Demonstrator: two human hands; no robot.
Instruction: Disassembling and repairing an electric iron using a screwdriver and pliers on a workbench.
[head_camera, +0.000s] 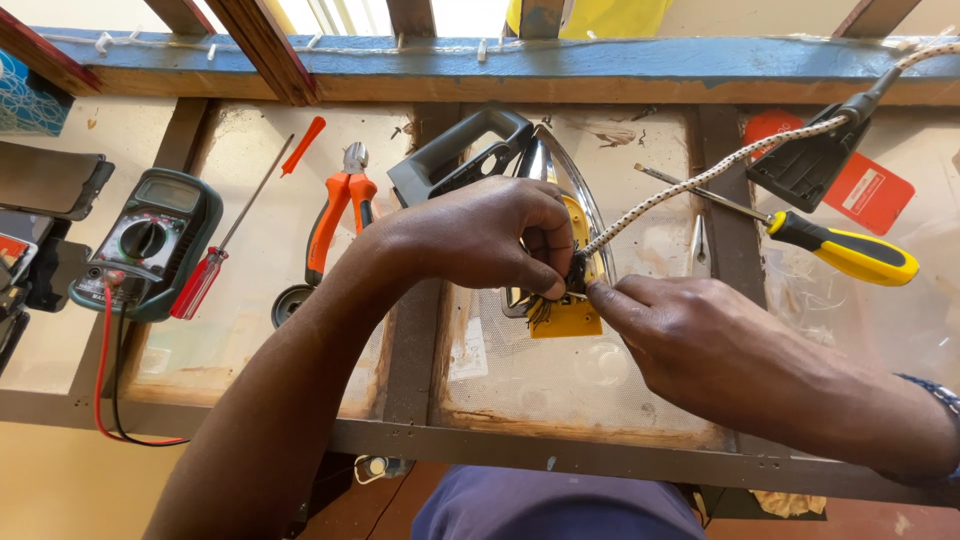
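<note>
An opened electric iron (470, 150) with a grey handle and shiny soleplate lies on its side on the worktable (560, 440). Its yellow rear part (572, 315) is exposed. My left hand (480, 235) reaches over the iron, fingertips pinching the dark end of the braided white cord (700, 180) at the yellow part. My right hand (700, 340) meets it from the right, thumb and forefinger on the same cord end. The cord runs up and right to a black plug piece (810, 160).
A green multimeter (145, 245) with red and black leads sits at the left, beside a red-handled screwdriver (205, 275). Orange-handled pliers (340, 210) lie left of the iron. A yellow-handled screwdriver (840, 250) and a red card (870, 190) lie at the right.
</note>
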